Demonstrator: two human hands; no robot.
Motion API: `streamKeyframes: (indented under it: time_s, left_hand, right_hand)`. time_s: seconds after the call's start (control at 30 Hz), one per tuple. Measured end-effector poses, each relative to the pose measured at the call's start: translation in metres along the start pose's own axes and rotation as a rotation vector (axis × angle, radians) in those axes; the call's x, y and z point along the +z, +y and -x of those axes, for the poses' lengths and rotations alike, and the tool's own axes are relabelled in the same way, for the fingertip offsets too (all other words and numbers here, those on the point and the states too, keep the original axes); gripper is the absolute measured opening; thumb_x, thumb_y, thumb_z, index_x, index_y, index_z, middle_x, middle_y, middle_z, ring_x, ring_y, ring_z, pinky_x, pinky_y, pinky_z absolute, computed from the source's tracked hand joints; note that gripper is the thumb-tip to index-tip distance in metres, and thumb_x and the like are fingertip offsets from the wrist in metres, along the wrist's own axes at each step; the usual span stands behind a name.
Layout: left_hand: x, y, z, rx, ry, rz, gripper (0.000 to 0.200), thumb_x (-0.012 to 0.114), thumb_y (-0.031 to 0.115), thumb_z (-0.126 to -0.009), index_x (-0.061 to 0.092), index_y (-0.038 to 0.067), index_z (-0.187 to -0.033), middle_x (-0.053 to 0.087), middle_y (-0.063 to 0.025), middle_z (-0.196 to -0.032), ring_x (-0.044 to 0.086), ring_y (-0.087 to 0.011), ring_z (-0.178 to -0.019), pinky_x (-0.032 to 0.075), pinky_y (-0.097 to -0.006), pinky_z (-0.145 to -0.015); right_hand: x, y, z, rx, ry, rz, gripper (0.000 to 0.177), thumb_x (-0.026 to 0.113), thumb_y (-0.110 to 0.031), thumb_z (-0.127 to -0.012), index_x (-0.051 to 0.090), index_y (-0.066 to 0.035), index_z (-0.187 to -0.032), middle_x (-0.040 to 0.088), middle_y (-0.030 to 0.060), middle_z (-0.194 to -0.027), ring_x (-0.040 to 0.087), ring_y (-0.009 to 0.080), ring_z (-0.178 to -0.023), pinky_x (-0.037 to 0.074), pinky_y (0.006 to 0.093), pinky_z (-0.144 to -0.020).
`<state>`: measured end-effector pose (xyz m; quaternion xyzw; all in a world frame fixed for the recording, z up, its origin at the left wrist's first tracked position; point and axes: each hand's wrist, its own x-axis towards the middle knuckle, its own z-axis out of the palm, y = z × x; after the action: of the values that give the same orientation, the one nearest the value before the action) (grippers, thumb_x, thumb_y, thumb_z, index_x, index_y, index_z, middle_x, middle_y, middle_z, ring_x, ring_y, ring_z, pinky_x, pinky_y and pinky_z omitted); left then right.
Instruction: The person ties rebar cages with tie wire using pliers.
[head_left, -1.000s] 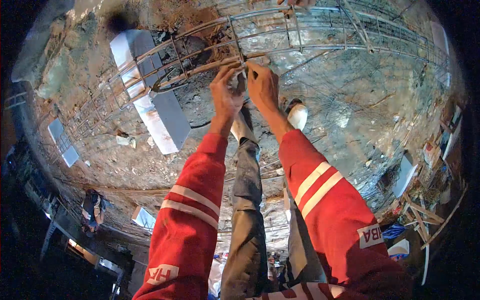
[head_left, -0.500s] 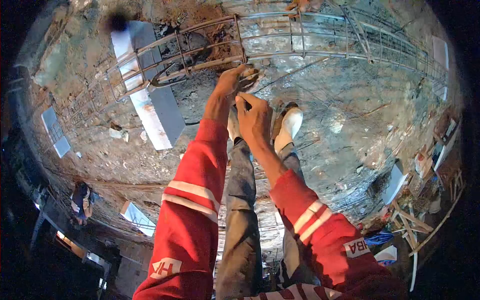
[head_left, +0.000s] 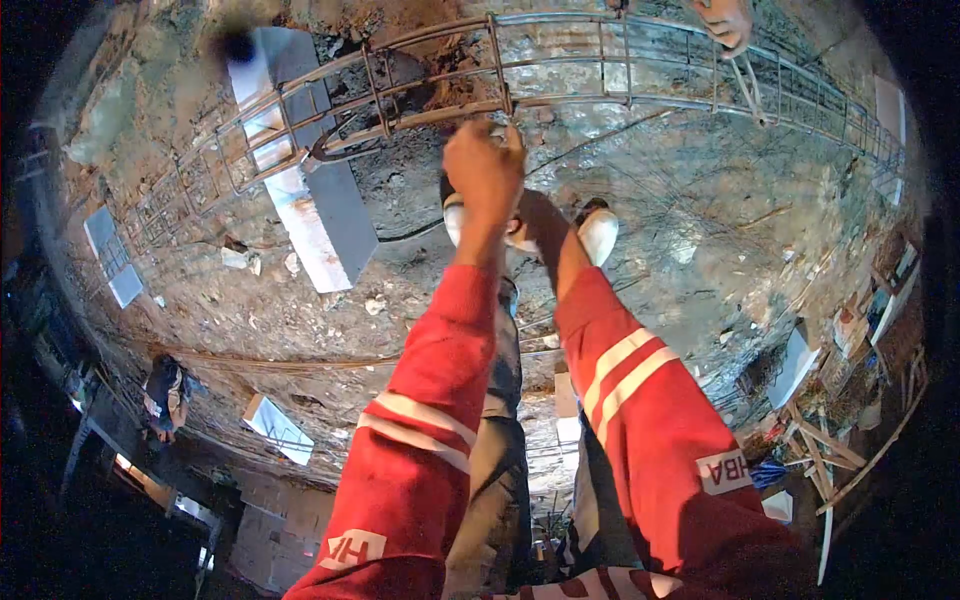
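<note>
"Two hands are there, right? What is the left hand (head_left: 484, 168) doing?"

"It is up at the low edge of the wire cage (head_left: 499, 65), with its fingers bent. I can't tell if they pinch something, because the tips are too blurry."

"And the right hand (head_left: 540, 222)?"

"It is lower down, by the left wrist. It is so dark that I can't tell if it is open or closed. Its fingers are partly hidden."

"Where does the cage go?"

"Right across the top, over the dirt ground (head_left: 690, 310). Its bars cover bits of the big white block (head_left: 305, 225). The far ends get tiny and hard to see."

"What is that at the top, on the right?"

"A bit of another person (head_left: 727, 22), cut off by the edge. I can't tell which part."

"Can you see both shoes?"

"The right shoe (head_left: 598, 236) shows well. The left shoe (head_left: 453, 222) is mostly hidden by the left hand and wrist."
</note>
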<state>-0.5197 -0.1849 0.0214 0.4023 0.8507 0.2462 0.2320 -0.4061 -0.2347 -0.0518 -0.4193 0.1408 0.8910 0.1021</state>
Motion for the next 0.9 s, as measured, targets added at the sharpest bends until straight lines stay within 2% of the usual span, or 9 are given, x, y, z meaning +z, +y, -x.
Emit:
streamKeyframes:
  time_s: [0.07,0.13,0.27,0.33,0.47,0.57,0.63,0.77,0.9]
  left_hand:
    - [0.0,-0.018,-0.006,0.045,0.022,0.077,0.032,0.072,0.027,-0.078,0.066,-0.002,-0.09,0.066,-0.0178,-0.083,0.066,-0.0325,-0.076,0.051,-0.0375,-0.067]
    - [-0.005,-0.037,-0.017,-0.648,-0.584,1.172,0.025,0.067,0.023,-0.085,0.064,0.001,-0.096,0.062,-0.0075,-0.08,0.064,-0.0229,-0.077,0.049,-0.0319,-0.066]
    - [0.014,-0.067,-0.033,-0.63,-1.231,1.394,0.033,0.066,0.031,-0.087,0.06,0.005,-0.107,0.061,-0.0023,-0.093,0.057,-0.0128,-0.078,0.045,-0.0255,-0.07]
    - [0.026,-0.071,-0.034,-0.604,-1.201,1.314,0.029,0.067,0.03,-0.086,0.063,0.006,-0.1,0.062,-0.0019,-0.088,0.057,-0.0127,-0.074,0.043,-0.026,-0.064]
    - [0.032,-0.073,-0.024,0.205,-0.337,0.198,0.029,0.07,0.031,-0.082,0.067,0.004,-0.089,0.064,-0.0032,-0.077,0.058,-0.022,-0.075,0.046,-0.0368,-0.068]
    - [0.047,-0.048,0.006,0.072,-0.19,0.524,0.034,0.066,0.036,-0.084,0.066,0.002,-0.09,0.063,-0.0095,-0.076,0.059,-0.0294,-0.077,0.046,-0.043,-0.072]
    - [0.112,-0.078,0.019,0.049,0.097,0.099,0.037,0.057,0.034,-0.088,0.063,-0.001,-0.101,0.066,-0.0109,-0.087,0.059,-0.0273,-0.076,0.047,-0.04,-0.071]
    - [0.074,-0.061,0.025,-0.255,-0.253,0.792,0.037,0.061,0.035,-0.087,0.066,0.001,-0.101,0.068,-0.0084,-0.085,0.06,-0.0236,-0.067,0.048,-0.0367,-0.069]
    - [0.007,-0.062,0.101,-0.266,-0.262,0.858,0.035,0.062,0.033,-0.087,0.066,0.001,-0.1,0.068,-0.0087,-0.086,0.06,-0.0229,-0.068,0.048,-0.0363,-0.069]
  right_hand:
    - [0.014,-0.002,-0.003,0.162,0.04,-0.045,0.018,0.049,-0.017,-0.09,0.055,-0.01,-0.075,0.048,0.0003,-0.06,0.048,0.0131,-0.051,0.045,0.0284,-0.048]
    - [0.007,-0.009,0.003,0.255,0.2,0.214,0.014,0.056,-0.017,-0.088,0.057,-0.007,-0.078,0.052,0.002,-0.063,0.048,0.0116,-0.049,0.042,0.026,-0.047]
    - [0.026,-0.021,0.043,0.024,0.315,0.195,0.018,0.064,-0.022,-0.083,0.064,-0.006,-0.075,0.053,0.0028,-0.058,0.051,0.0149,-0.048,0.046,0.0293,-0.051]
    - [0.023,-0.032,0.05,-0.193,0.553,1.287,0.008,0.064,-0.014,-0.08,0.067,-0.006,-0.081,0.058,0.0089,-0.065,0.057,0.0227,-0.057,0.048,0.0359,-0.055]
    - [0.107,-0.048,0.079,-1.175,0.957,1.558,0.014,0.064,-0.017,-0.077,0.069,-0.008,-0.087,0.066,0.0143,-0.089,0.064,0.0326,-0.073,0.05,0.041,-0.065]
    - [0.17,-0.027,0.051,-1.34,0.469,1.535,0.017,0.063,-0.018,-0.076,0.068,-0.006,-0.089,0.066,0.0146,-0.088,0.064,0.0329,-0.077,0.051,0.0396,-0.072]
    - [0.207,-0.007,0.022,-1.226,0.208,1.694,0.034,0.068,-0.016,-0.074,0.062,-0.003,-0.105,0.061,0.0197,-0.104,0.062,0.0355,-0.094,0.05,0.0417,-0.083]
    - [0.226,0.022,-0.066,-1.106,0.173,1.886,0.065,0.076,-0.021,-0.071,0.048,-0.01,-0.128,0.055,0.0186,-0.112,0.059,0.0368,-0.097,0.05,0.0447,-0.081]
    - [0.228,0.03,-0.098,-1.282,0.189,1.74,0.028,0.073,-0.017,-0.071,0.064,-0.007,-0.096,0.059,0.0124,-0.096,0.06,0.0331,-0.091,0.049,0.043,-0.078]
